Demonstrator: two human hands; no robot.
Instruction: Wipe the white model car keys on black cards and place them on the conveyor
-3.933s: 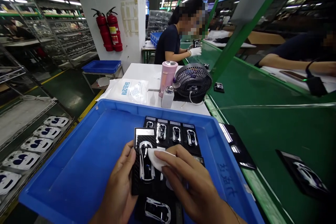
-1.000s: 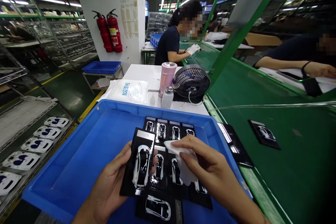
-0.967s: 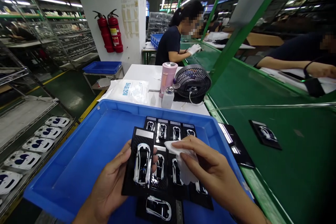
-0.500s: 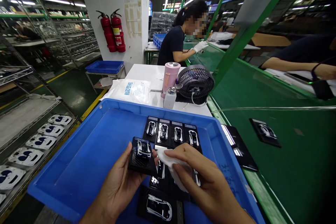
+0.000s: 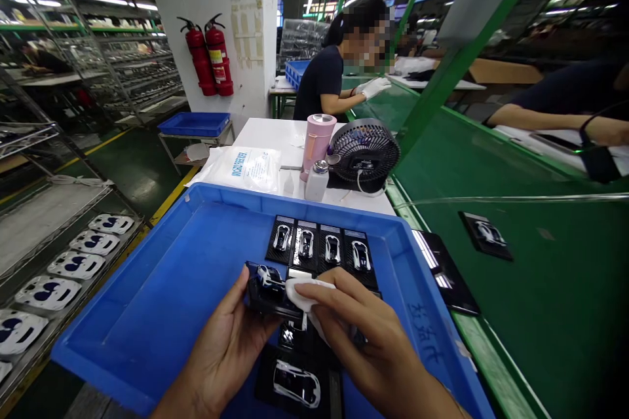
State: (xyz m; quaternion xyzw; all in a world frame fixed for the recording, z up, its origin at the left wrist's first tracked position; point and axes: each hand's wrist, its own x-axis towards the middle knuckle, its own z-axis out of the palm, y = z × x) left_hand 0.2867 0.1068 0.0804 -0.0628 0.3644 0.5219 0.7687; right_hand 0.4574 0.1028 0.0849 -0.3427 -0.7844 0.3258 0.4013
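My left hand (image 5: pixel 223 347) grips a black card with a white toy car (image 5: pixel 266 289), tilted almost flat over the blue tray (image 5: pixel 162 294). My right hand (image 5: pixel 366 347) pinches a white wiping cloth (image 5: pixel 303 294) against the card's right edge. Under my hands lie more black cards with white cars: a row of several (image 5: pixel 319 247) at the tray's far side and one (image 5: pixel 295 385) near the front edge.
A green conveyor belt (image 5: pixel 515 288) runs along the right, carrying a car card (image 5: pixel 485 234). Behind the tray stand a small black fan (image 5: pixel 363 154), a pink cup (image 5: pixel 317 144), a small bottle (image 5: pixel 315 181) and a white bag (image 5: pixel 246 169). Co-workers sit further along. Racks hold white parts (image 5: pixel 63 262) at left.
My left hand has tipped the card from upright facing me to nearly flat. My right hand has brought the cloth from beside the card onto its edge. The card on the belt drifted nearer.
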